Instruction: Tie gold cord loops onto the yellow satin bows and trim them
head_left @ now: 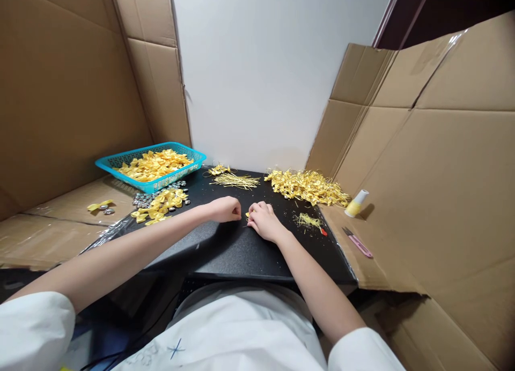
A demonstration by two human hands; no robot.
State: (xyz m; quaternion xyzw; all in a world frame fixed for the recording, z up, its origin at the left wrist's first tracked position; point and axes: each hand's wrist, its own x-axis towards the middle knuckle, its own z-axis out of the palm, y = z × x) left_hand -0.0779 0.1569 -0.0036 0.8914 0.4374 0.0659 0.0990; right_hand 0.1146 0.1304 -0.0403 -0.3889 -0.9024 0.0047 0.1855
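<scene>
Over the middle of the black tabletop [237, 253], my left hand [226, 209] is closed, with its fingertips curled toward the right hand. What it pinches, if anything, is too small to make out. My right hand [263, 219] is a short gap away, its fingers closed on a yellow ribbon bow [248, 215], of which just a small edge shows. Behind both hands lies a bundle of thin gold ties [236, 181]. Loose yellow bows [164, 202] and silver beads or buttons [147, 199] lie beyond my left forearm.
A blue basket [151, 186] of yellow bows stands at back left. At back right is a heap of tied bows [308, 187]. Thread scraps [309, 220], pink snips [358, 242] and a thread spool [356, 203] lie right. Cardboard walls [442, 172] flank the table.
</scene>
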